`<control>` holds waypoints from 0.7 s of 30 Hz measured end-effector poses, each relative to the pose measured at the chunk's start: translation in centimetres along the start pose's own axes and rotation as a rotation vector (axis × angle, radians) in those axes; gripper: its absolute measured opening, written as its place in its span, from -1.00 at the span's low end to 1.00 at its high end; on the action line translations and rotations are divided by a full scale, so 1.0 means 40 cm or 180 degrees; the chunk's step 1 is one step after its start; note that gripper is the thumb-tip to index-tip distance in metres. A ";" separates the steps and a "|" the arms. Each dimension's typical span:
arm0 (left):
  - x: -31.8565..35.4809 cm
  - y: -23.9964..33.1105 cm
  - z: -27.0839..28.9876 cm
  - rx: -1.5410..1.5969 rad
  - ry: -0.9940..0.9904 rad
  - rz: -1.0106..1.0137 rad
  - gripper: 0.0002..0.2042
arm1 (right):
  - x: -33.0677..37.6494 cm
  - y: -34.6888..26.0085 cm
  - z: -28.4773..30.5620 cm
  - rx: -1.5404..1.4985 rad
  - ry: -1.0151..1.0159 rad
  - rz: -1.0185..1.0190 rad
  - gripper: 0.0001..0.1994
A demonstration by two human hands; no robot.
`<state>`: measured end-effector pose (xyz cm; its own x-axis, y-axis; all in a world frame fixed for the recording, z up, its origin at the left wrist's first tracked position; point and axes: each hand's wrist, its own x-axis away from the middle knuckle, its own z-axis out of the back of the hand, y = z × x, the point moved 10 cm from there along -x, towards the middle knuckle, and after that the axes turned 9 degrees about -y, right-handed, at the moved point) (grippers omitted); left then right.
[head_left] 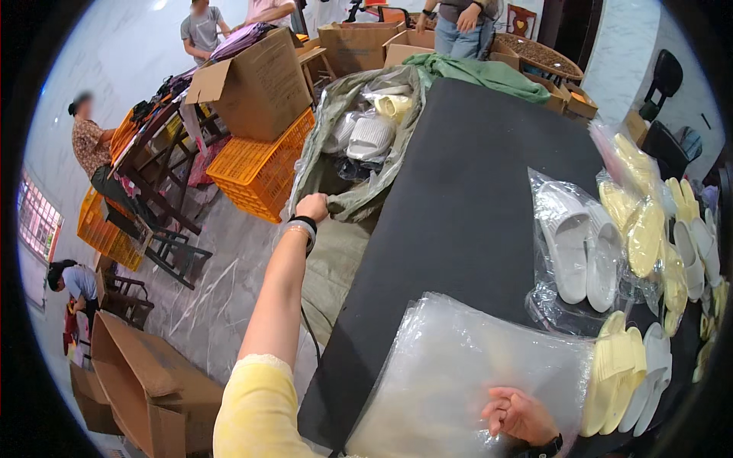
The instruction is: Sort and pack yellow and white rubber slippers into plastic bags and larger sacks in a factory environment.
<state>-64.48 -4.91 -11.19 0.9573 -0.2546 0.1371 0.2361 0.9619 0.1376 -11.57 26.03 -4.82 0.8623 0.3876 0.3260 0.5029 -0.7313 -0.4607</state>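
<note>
A black bench [473,191] is stretching ahead, an open woven sack [365,204] is sitting beside its left edge, and a stack of clear plastic bags [450,359] is lying on its near end. Bagged slippers [372,137] are resting inside the sack, whose near rim the left hand [311,207] is clamping in its grip; the right hand [523,416] is curling over the stack, and whether its grip is holding plastic I cannot tell.

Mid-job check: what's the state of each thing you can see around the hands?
Left hand: closed on the sack's rim
Right hand: fingers partly curled above the clear bags; grip unclear
Sack: open, bagged slippers inside
Clear bags: stacked flat
Grey slippers beyond the stack: bagged
Yellow slippers beside the stack: unbagged
Lower-left carton: open
</note>
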 end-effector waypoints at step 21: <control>0.043 -0.001 -0.029 -0.0219 0.0196 0.0014 -0.86 | -0.002 0.010 -0.009 0.0180 0.0076 -0.0149 -0.55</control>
<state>-62.67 -5.28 -12.09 0.9662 -0.2459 0.0768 0.2409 0.9681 0.0690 -11.45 25.49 -4.73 0.8363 0.4067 0.3677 0.5459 -0.6794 -0.4902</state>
